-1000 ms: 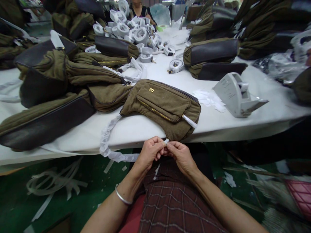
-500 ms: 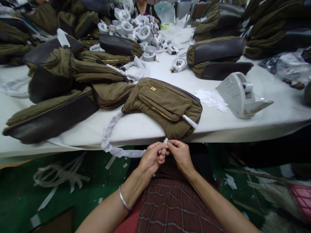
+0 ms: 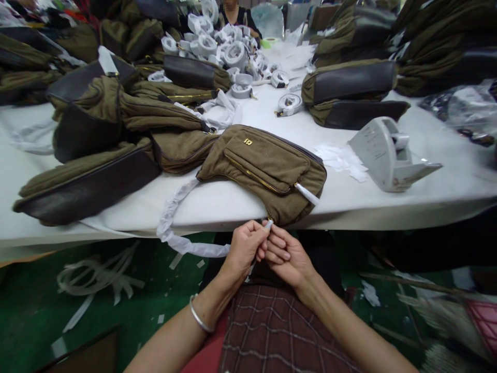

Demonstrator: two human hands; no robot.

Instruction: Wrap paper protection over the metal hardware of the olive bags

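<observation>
An olive corduroy bag (image 3: 267,158) with a gold emblem and a gold front zipper lies at the table's near edge. From its lower corner hangs a small white-wrapped zipper pull (image 3: 268,225). My left hand (image 3: 246,248) pinches this pull between thumb and forefinger. Close against it, my right hand (image 3: 289,256) is closed with curled fingers at the same pull, partly hiding it. Another white-wrapped pull (image 3: 306,194) sticks out from the front pocket's zipper. The bag's strap (image 3: 166,228), covered in white wrapping, loops over the table edge and passes behind my left hand.
More olive bags (image 3: 89,181) are piled at left, with others (image 3: 353,85) at back right. Rolled white-wrapped straps (image 3: 235,54) are heaped at the back, before a seated person (image 3: 236,18). A grey tape dispenser (image 3: 388,155) stands right, beside white paper slips (image 3: 341,159).
My right hand has turned so that its curled fingers show more, still beside the pull. My left hand keeps its pinch. The view has shifted slightly.
</observation>
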